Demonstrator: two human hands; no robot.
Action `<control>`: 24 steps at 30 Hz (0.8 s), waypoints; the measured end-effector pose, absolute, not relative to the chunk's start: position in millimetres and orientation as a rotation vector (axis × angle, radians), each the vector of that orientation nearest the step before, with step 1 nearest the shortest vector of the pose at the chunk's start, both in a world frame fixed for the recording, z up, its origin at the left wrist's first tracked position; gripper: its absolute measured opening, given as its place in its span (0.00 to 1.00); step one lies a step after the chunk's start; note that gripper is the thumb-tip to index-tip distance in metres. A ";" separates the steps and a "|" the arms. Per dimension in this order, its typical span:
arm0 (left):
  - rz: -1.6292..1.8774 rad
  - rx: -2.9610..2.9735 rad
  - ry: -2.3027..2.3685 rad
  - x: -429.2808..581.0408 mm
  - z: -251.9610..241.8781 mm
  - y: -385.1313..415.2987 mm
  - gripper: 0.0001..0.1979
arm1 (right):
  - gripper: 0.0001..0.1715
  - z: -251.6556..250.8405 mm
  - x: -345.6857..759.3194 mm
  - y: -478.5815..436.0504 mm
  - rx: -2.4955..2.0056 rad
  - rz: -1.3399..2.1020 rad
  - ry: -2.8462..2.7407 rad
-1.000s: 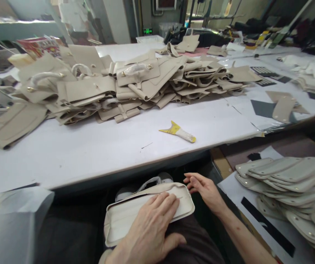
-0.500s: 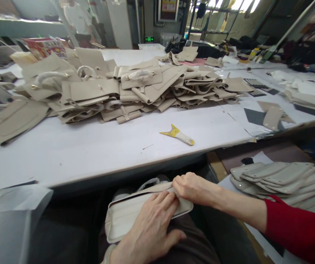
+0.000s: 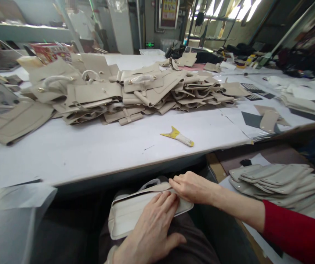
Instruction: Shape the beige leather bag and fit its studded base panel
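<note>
A cream bag panel (image 3: pixel 130 212), long and flat with rounded corners and a raised stitched rim, lies across the person's lap just below the white table (image 3: pixel 91 150) edge. The left hand (image 3: pixel 152 229) presses flat and open on its middle, while the right hand (image 3: pixel 192 187) is closed, pinching the panel's far upper edge. Beyond, a scraper (image 3: pixel 177 135) lies on the table before a heap of beige pieces (image 3: pixel 124 91), and stacked oval panels (image 3: pixel 273 179) sit to the right.

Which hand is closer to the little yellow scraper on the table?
The right hand. It sits just below the scraper, under the table edge, gripping the bag piece. The left hand lies flat on that piece, lower down.
</note>
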State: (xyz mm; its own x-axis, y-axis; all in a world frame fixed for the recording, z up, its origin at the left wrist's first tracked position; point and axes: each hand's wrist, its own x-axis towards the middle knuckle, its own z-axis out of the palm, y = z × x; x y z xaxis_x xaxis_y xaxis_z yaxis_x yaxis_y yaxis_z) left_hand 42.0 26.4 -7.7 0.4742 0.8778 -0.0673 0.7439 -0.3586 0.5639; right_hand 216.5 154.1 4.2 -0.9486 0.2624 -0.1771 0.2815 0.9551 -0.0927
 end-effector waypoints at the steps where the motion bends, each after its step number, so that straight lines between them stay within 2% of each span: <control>1: 0.336 2.192 1.341 41.8 -7.2 26.3 0.40 | 0.09 2.1 212.9 156.6 0.392 -0.207 2.929; 6: 0.353 2.176 1.357 42.9 -4.6 25.8 0.39 | 0.08 -19.6 195.0 169.7 0.686 -0.429 2.914; 9: 0.352 2.151 1.387 44.0 -2.1 26.8 0.34 | 0.13 -24.2 193.7 175.7 0.987 -0.587 2.884; 14: 0.302 2.241 1.327 46.2 7.3 41.6 0.25 | 0.25 -10.4 225.6 171.1 1.205 -0.902 2.792; 19: 0.177 2.490 1.229 53.1 7.0 66.5 0.13 | 0.18 0.0 256.0 124.8 1.691 -1.078 2.523; 24: 0.117 2.624 1.130 57.7 0.3 81.1 0.09 | 0.12 -3.4 246.8 87.2 1.921 -1.174 2.409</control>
